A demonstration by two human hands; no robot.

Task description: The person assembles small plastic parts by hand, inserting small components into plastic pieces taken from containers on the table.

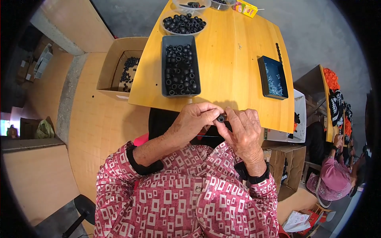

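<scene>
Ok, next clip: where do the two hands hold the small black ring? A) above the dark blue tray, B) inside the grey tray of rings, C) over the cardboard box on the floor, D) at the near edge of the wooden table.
D: the left hand and right hand pinch the small black ring between them at the near edge of the wooden table, clear of the grey tray.

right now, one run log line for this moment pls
left hand: pinching small black ring | right hand: pinching same ring | position: in front of table edge | nearby: grey tray of black rings
</scene>
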